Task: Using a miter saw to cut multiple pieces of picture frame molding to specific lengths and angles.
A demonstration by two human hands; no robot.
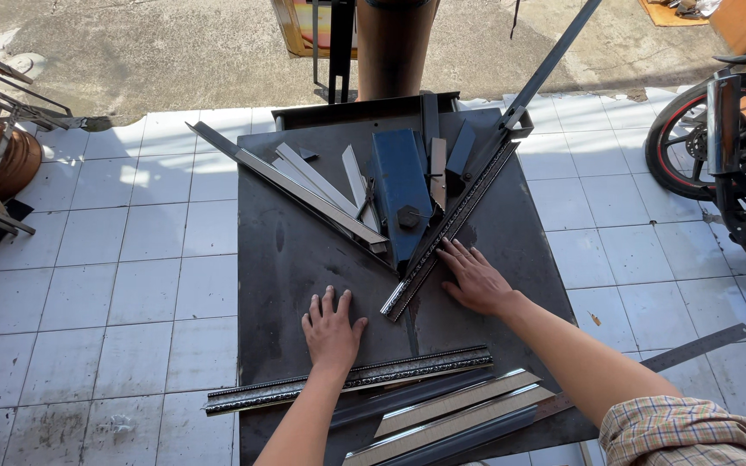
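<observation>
Press right hand (pixel 475 280), open and flat, on dark metal worktable (pixel 295 259) with fingertips against ornate moulding strip (pixel 446 231) lying diagonally along mitre cutter guide (pixel 511 129). Keep left hand (pixel 331 330), open and palm down, just above second moulding strip (pixel 347 380), clear of blue blade housing (pixel 401 194)

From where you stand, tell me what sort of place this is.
Probably an outdoor frame-making workshop on a tiled yard. Both hands lie flat on a dark metal table with cut moulding strips and a mitre cutter. A motorbike stands nearby.
</observation>
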